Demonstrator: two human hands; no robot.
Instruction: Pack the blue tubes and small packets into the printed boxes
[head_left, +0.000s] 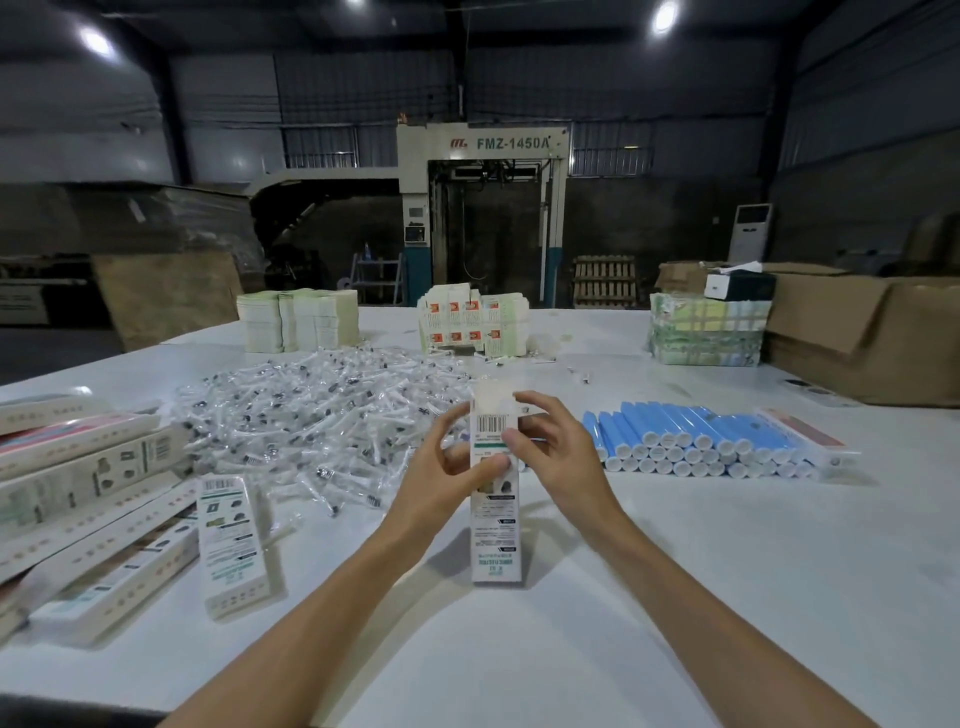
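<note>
One printed box (496, 525) stood upright on the white desk (675, 597), top flap raised, with left hand (454, 462) and right hand (553, 452) both pinching its upper end, fingers curled at the mouth. Step judged: working the top open or closed; contents not visible. Blue tubes (701, 436) lay stacked right of the box, small packets (311, 415) heaped behind-left, other printed boxes (93, 483) flat further left; if still empty, the next move needs one hand freed for a tube.
</note>
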